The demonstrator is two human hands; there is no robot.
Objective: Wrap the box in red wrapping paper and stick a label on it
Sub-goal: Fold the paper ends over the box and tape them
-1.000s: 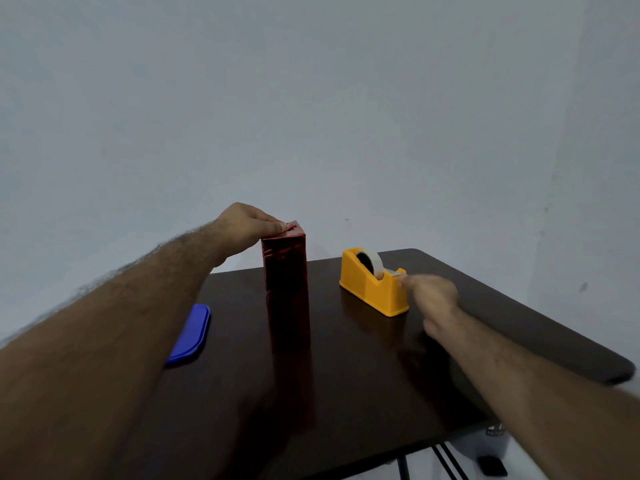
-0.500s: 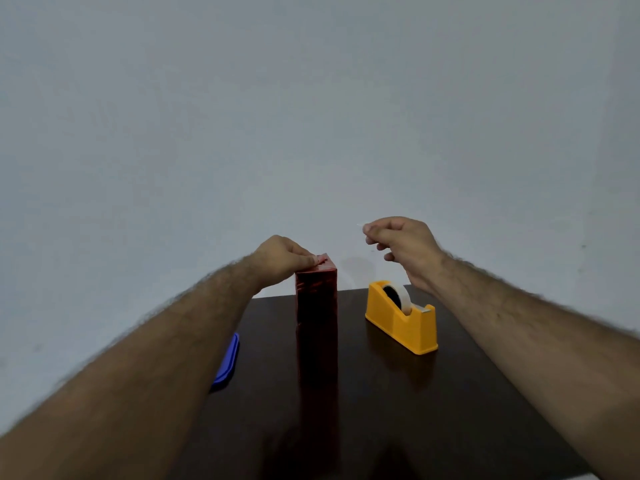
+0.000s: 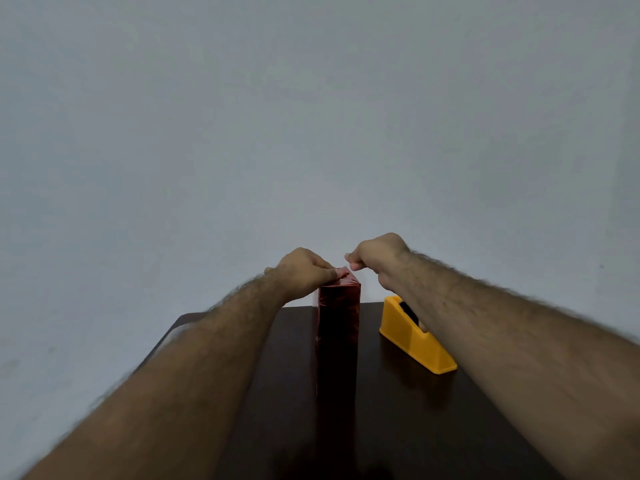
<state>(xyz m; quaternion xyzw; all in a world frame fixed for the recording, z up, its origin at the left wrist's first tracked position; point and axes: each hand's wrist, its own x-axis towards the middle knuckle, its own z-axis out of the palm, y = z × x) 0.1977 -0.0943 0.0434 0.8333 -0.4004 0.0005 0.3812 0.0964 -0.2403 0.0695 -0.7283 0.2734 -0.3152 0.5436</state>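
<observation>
A tall box wrapped in red paper (image 3: 338, 327) stands upright in the middle of the dark table (image 3: 433, 410). My left hand (image 3: 304, 268) presses the folded paper down on the box's top end with its fingers. My right hand (image 3: 375, 254) hovers just right of the box top and pinches a small piece of clear tape between thumb and fingers. The tape piece is barely visible at the fingertips. A yellow tape dispenser (image 3: 415, 336) sits on the table to the right of the box, partly behind my right forearm.
A pale wall fills the background. The table's left edge runs diagonally at the left, under my left forearm. No label is in view.
My right hand went from the dispenser up and left with a piece of tape, and now sits beside the box top. My left hand stayed on the box top. The blue lid left the view.
</observation>
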